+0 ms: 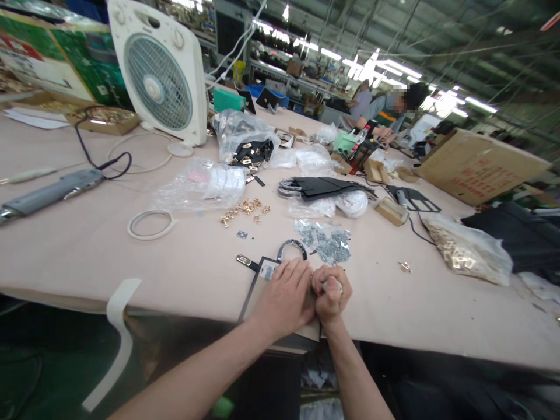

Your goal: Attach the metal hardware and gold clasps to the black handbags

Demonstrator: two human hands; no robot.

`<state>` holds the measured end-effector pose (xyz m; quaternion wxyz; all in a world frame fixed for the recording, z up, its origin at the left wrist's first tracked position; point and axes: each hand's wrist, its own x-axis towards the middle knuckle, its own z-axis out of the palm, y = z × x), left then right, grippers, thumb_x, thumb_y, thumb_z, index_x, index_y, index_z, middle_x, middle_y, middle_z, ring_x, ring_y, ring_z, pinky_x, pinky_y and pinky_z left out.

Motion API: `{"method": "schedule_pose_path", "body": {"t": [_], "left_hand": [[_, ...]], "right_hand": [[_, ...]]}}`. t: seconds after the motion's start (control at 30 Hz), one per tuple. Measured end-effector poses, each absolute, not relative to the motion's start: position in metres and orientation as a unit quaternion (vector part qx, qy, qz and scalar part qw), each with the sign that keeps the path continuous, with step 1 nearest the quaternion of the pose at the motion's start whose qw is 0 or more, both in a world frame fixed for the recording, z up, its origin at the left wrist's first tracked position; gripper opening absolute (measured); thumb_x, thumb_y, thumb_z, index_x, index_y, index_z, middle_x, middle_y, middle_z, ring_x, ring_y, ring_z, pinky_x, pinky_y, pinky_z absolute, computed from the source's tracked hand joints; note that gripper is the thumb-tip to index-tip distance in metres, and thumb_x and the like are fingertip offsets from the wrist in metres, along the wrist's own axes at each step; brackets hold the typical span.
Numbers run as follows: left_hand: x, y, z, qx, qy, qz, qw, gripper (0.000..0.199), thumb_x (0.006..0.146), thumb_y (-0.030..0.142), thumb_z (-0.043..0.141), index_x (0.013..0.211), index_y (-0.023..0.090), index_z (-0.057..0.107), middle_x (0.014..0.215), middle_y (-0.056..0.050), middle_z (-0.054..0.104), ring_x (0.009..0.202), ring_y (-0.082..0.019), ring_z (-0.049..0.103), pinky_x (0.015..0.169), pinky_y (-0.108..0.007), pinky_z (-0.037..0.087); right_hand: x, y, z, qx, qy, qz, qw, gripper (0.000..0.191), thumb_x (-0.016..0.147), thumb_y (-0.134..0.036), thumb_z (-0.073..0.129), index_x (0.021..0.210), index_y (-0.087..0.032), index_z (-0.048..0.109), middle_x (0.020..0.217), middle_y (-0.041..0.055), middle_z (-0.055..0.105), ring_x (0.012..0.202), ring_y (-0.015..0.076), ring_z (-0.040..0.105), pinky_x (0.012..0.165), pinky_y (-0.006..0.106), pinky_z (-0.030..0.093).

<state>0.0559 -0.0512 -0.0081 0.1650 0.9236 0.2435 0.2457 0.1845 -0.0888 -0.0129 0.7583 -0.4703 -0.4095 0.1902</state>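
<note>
1. While your left hand [284, 291] lies flat, fingers together and extended, on the panel [258, 298], your right hand [329, 304] is closed around a small tool [339, 287]. Its tip I cannot see.
2. The panel is at the near edge of the desk [402, 315], and partly it seems to go past this edge. If you push there, I think it could tilt or slide.
3. Your hands are side by side; if the tool slips to the left, it could hurt your fingers or scratch the panel.
4. The loop [293, 242] and the strap [247, 261] stick out at the panel's far side. If the panel turns, the strap's metal end may perhaps rub on the desk.
5. The silver plates [328, 244] lie loose just beyond your right hand, so a sleeve or a wrist could scatter them, or one could get under the panel and mark it.
6. About the writing: the carton [481, 166] near the right end has red print, but I cannot read it. The label [268, 269] on the panel is too small to read. On the fan [158, 79] I can read no brand.
</note>
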Motion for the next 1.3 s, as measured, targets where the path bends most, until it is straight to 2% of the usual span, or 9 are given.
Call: {"method": "schedule_pose_path", "body": {"t": [0.1, 0.2, 0.37, 0.47, 0.6, 0.83, 1.0, 1.17, 1.3], "left_hand": [[0.058, -0.050, -0.006, 0.924, 0.249, 0.240, 0.164, 0.064, 0.089, 0.049, 0.070, 0.143, 0.019, 0.053, 0.151, -0.012, 0.056, 0.143, -0.031, 0.046, 0.126, -0.051, 0.027], [0.059, -0.049, -0.004, 0.923, 0.254, 0.246, 0.156, 0.062, 0.087, 0.053, 0.073, 0.138, 0.021, 0.058, 0.149, -0.011, 0.057, 0.138, -0.032, 0.049, 0.123, -0.053, 0.032], [0.061, -0.051, -0.004, 0.922, 0.255, 0.252, 0.143, 0.065, 0.085, 0.056, 0.075, 0.138, 0.022, 0.059, 0.151, -0.012, 0.056, 0.136, -0.033, 0.049, 0.119, -0.054, 0.035], [0.062, -0.052, -0.004, 0.921, 0.266, 0.246, 0.142, 0.066, 0.084, 0.057, 0.075, 0.137, 0.021, 0.059, 0.150, -0.013, 0.056, 0.135, -0.033, 0.050, 0.118, -0.054, 0.035], [0.063, -0.052, -0.004, 0.924, 0.269, 0.233, 0.139, 0.068, 0.082, 0.055, 0.077, 0.136, 0.017, 0.060, 0.149, -0.015, 0.057, 0.134, -0.034, 0.050, 0.117, -0.054, 0.036], [0.062, -0.049, -0.007, 0.927, 0.263, 0.232, 0.135, 0.066, 0.083, 0.056, 0.076, 0.137, 0.021, 0.059, 0.147, -0.015, 0.058, 0.130, -0.035, 0.053, 0.113, -0.055, 0.038], [0.061, -0.048, -0.007, 0.930, 0.253, 0.227, 0.137, 0.065, 0.082, 0.054, 0.077, 0.133, 0.019, 0.060, 0.145, -0.016, 0.058, 0.126, -0.035, 0.054, 0.113, -0.056, 0.039], [0.062, -0.051, -0.008, 0.920, 0.272, 0.246, 0.142, 0.069, 0.083, 0.060, 0.075, 0.138, 0.021, 0.059, 0.147, -0.014, 0.058, 0.129, -0.037, 0.052, 0.113, -0.059, 0.041], [0.062, -0.051, -0.010, 0.915, 0.271, 0.263, 0.144, 0.073, 0.084, 0.064, 0.073, 0.141, 0.022, 0.057, 0.150, -0.013, 0.056, 0.131, -0.036, 0.052, 0.115, -0.059, 0.040]], "right_hand": [[0.190, -0.088, -0.007, -0.463, -0.387, 0.213, 0.769, 0.030, 0.094, -0.045, 0.062, 0.073, -0.023, 0.060, 0.055, -0.0044, 0.049, 0.048, 0.0118, 0.043, 0.049, 0.026, 0.036], [0.209, -0.092, 0.011, -0.438, -0.264, 0.264, 0.818, 0.028, 0.092, -0.044, 0.064, 0.076, -0.022, 0.059, 0.060, -0.0055, 0.047, 0.049, 0.0100, 0.043, 0.049, 0.024, 0.038], [0.221, -0.111, 0.033, -0.388, -0.191, 0.221, 0.874, 0.026, 0.091, -0.039, 0.062, 0.072, -0.021, 0.058, 0.055, -0.0087, 0.037, 0.042, 0.0069, 0.031, 0.043, 0.022, 0.030], [0.204, -0.114, 0.030, -0.395, -0.238, 0.206, 0.863, 0.035, 0.095, -0.041, 0.058, 0.066, -0.021, 0.057, 0.050, -0.0081, 0.037, 0.038, 0.0067, 0.030, 0.041, 0.022, 0.027], [0.180, -0.109, 0.015, -0.408, -0.276, 0.189, 0.849, 0.036, 0.095, -0.040, 0.060, 0.064, -0.022, 0.058, 0.049, -0.0076, 0.036, 0.038, 0.0080, 0.033, 0.041, 0.022, 0.028], [0.174, -0.101, -0.002, -0.487, -0.325, 0.109, 0.804, 0.035, 0.096, -0.041, 0.062, 0.066, -0.022, 0.063, 0.051, -0.0050, 0.044, 0.043, 0.0104, 0.039, 0.043, 0.024, 0.032], [0.181, -0.084, -0.003, -0.528, -0.334, 0.145, 0.767, 0.041, 0.096, -0.047, 0.063, 0.064, -0.022, 0.060, 0.049, -0.0059, 0.044, 0.042, 0.0092, 0.038, 0.041, 0.023, 0.033], [0.206, -0.087, 0.009, -0.429, -0.186, 0.239, 0.851, 0.035, 0.093, -0.047, 0.065, 0.070, -0.022, 0.055, 0.049, -0.0105, 0.036, 0.037, 0.0069, 0.028, 0.036, 0.019, 0.025], [0.230, -0.109, 0.013, -0.367, -0.081, 0.203, 0.904, 0.034, 0.089, -0.041, 0.066, 0.068, -0.022, 0.048, 0.051, -0.0111, 0.034, 0.038, 0.0062, 0.027, 0.036, 0.018, 0.029]]}}
